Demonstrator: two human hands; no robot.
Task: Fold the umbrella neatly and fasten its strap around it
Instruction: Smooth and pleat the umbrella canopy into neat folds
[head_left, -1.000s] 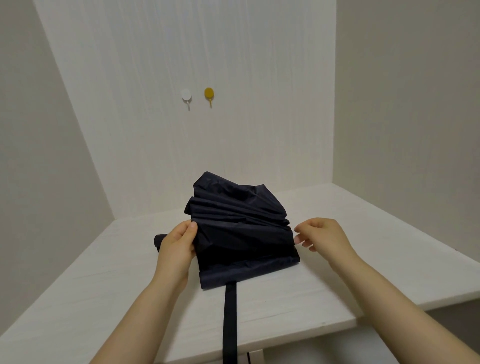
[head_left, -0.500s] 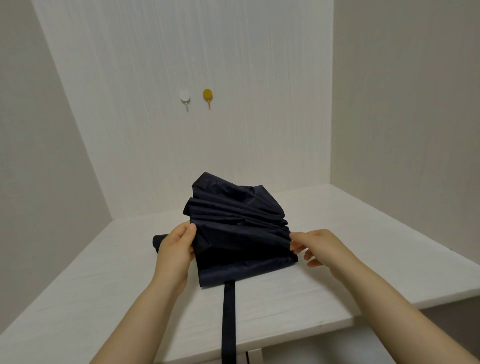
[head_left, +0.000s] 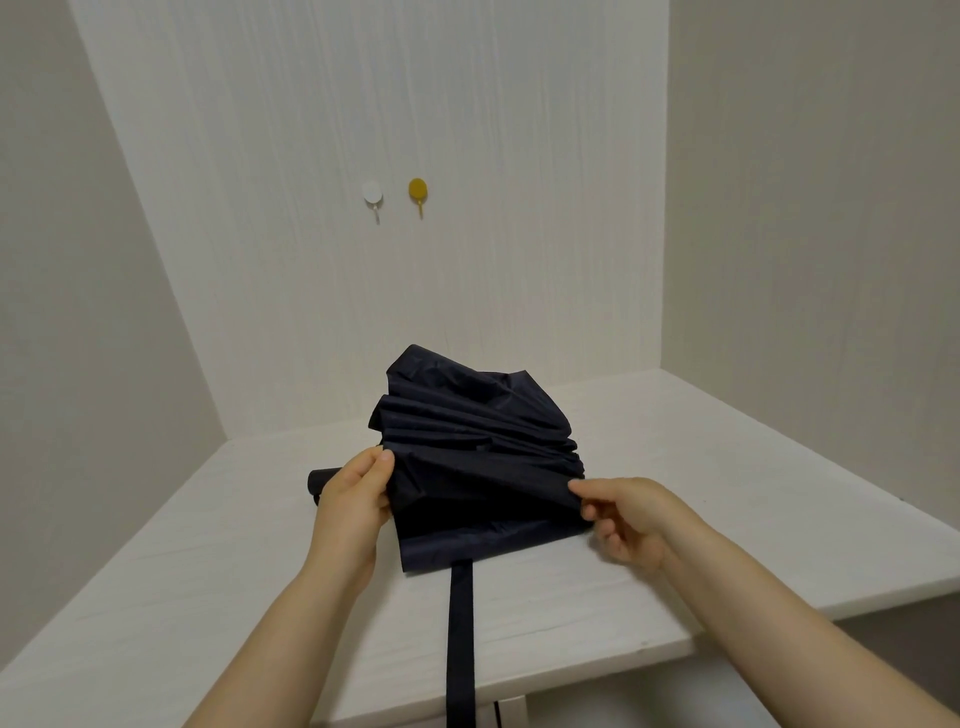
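A crumpled, pleated navy fabric umbrella (head_left: 478, 457) lies on the white wood-grain table (head_left: 208, 561). The left hand (head_left: 356, 499) grips its gathered end; the right hand (head_left: 623, 519) pinches a fold. Its flat strap (head_left: 461, 623) hangs loose.

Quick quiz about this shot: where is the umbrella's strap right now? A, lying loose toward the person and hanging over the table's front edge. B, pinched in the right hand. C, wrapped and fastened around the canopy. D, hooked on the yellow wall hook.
A: the strap runs loose from the umbrella across the table and over its front edge, with neither hand on it.
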